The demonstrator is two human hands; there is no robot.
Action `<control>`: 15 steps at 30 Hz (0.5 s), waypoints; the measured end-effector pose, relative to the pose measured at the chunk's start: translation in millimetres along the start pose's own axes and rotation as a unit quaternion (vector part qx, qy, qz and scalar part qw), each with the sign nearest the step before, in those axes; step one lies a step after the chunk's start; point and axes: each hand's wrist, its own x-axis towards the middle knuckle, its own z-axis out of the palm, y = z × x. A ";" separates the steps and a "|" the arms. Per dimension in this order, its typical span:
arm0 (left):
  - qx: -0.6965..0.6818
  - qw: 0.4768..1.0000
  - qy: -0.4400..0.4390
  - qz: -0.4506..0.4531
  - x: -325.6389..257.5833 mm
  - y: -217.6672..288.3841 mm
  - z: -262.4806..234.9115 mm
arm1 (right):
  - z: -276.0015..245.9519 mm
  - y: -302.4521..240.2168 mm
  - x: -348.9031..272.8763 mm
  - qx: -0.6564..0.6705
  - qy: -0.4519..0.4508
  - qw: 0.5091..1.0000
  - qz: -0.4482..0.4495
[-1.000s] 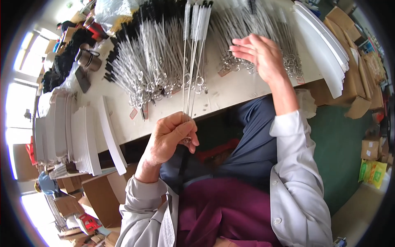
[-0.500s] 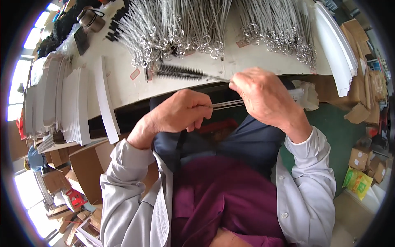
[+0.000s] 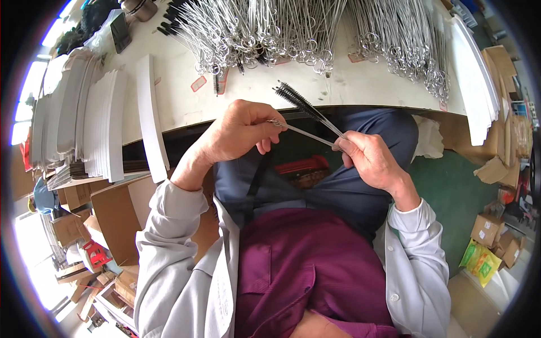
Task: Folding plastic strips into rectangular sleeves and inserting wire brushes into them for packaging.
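My right hand [image 3: 369,156] is closed in a pinch around several thin wire brushes. Their black bristle heads [image 3: 301,102] stick out up and to the left, toward the table's front edge. Steel wire shafts [image 3: 311,136] run from the right hand's fingertips to my left hand [image 3: 241,130]. Small wire loops [image 3: 276,122] show at the left hand's thumb and fingertips, which are closed on that end. Whether these shafts and the bristle heads belong to the same brushes is hidden in the right hand's grip. Both hands are above my lap.
Large heaps of wire brushes with ring ends [image 3: 265,39] cover the far part of the white table [image 3: 186,104]. White folded card strips [image 3: 107,127] stand at left, with more strips [image 3: 476,84] at right. A dark metal flask [image 3: 139,8] is at the back left.
My right hand has turned and come down nearer me, so the bristle heads swung from pointing left to pointing up-left. Wire loops now show in my left hand, which stays in nearly the same place.
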 end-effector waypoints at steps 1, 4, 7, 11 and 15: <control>0.003 1.000 0.013 0.026 -0.3 -2.6 0.2 | 1.1 0.5 -0.3 0.006 0.001 1.000 0.008; 0.007 0.999 0.006 0.031 -2.7 1.7 0.0 | 4.4 1.9 -1.8 0.038 -0.005 0.999 0.036; -0.029 0.999 0.027 0.005 -2.8 -2.6 -4.7 | 6.3 4.8 -6.5 0.030 -0.015 0.999 0.024; -0.008 0.997 0.070 0.015 -1.5 -9.2 -6.9 | 6.7 2.5 -10.0 0.040 -0.038 0.997 0.050; -0.025 0.993 0.117 0.013 2.4 -8.1 -4.5 | 11.9 1.1 -12.6 0.030 -0.038 0.998 0.048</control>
